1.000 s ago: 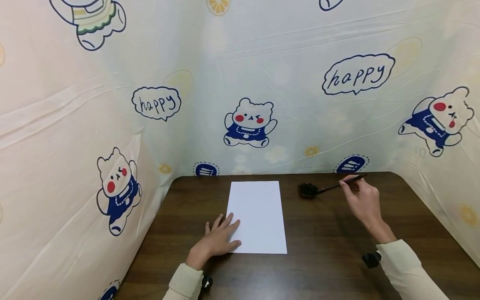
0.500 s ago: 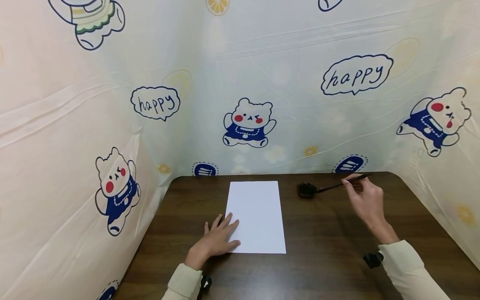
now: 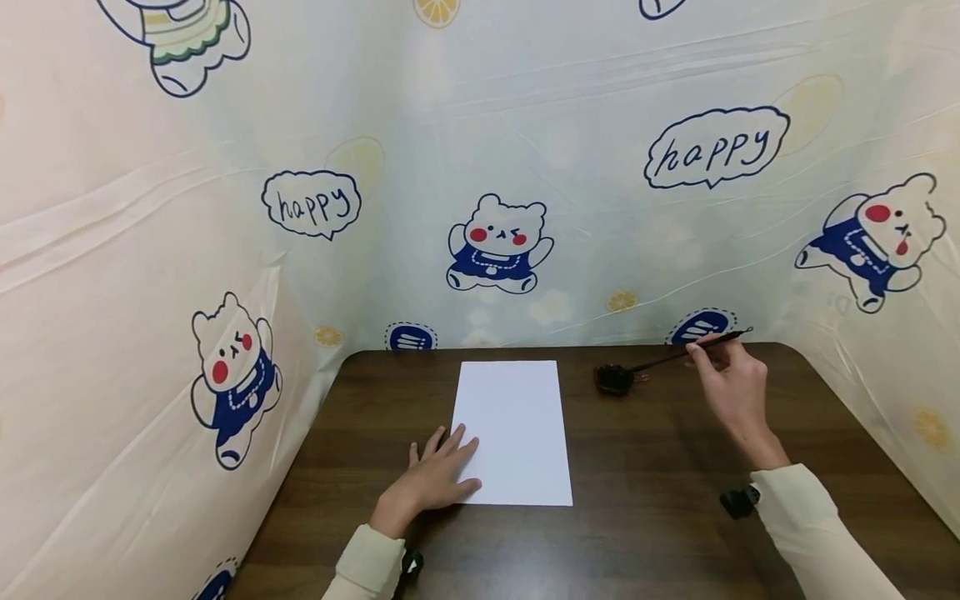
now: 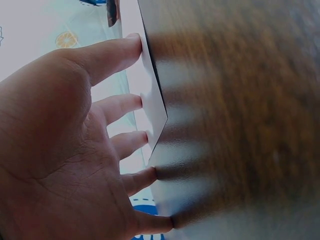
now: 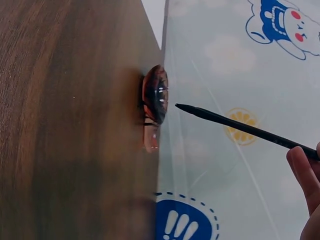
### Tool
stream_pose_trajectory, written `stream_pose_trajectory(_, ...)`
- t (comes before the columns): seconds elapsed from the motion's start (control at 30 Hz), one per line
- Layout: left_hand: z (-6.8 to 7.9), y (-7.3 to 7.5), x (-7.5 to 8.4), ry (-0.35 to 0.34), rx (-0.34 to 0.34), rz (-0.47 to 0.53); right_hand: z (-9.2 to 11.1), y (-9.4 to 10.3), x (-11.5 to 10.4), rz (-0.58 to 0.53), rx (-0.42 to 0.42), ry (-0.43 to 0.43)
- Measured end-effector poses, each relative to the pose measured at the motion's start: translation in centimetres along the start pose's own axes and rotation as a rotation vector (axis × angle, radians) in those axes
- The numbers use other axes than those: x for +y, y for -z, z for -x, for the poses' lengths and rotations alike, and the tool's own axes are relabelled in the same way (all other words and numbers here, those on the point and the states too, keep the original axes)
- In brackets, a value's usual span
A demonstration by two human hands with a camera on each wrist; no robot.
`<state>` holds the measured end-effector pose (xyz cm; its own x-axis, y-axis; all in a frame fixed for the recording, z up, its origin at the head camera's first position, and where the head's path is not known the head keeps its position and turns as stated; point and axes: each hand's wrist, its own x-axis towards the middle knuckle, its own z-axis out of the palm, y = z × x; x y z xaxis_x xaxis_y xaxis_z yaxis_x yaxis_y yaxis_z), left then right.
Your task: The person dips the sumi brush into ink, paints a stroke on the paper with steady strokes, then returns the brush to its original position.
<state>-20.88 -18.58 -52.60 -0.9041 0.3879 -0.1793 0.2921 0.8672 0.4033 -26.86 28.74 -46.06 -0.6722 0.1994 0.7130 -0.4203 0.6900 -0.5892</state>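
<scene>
A blank white sheet of paper [image 3: 517,433] lies on the table. Spread fingers of my left hand [image 3: 433,479] rest across its left edge, thumb and some fingertips on the sheet, the others on the wood, as the left wrist view shows. My right hand [image 3: 735,392] pinches a dark, slim writing brush [image 3: 663,360] by its handle, slanting down to the left. A small, dark, shiny ink dish [image 5: 156,95] stands right of the paper; in the right wrist view the brush's pointed tip [image 5: 184,107] is just above it, apart from it.
The brown wooden table [image 3: 637,542] ends at a pale curtain [image 3: 585,167] printed with bears and orange slices, which closes in the back and both sides. A reddish piece [image 5: 150,139] sticks out beside the dish.
My right hand has shifted slightly right, and the brush has lifted, its tip rising from inside the ink dish to just above it. The left hand and paper stay put.
</scene>
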Motion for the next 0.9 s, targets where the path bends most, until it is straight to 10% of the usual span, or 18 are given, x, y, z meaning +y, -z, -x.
stream_pose_trajectory(0.4,0.0,-0.1,-0.1,0.005,0.001,-0.003,0.3,-1.2,2.3,-0.029,0.003,-0.156)
stream_pose_trajectory(0.9,-0.1,-0.2,-0.1,0.003,0.008,-0.018,0.6,-0.5,2.9,-0.001,0.022,-0.150)
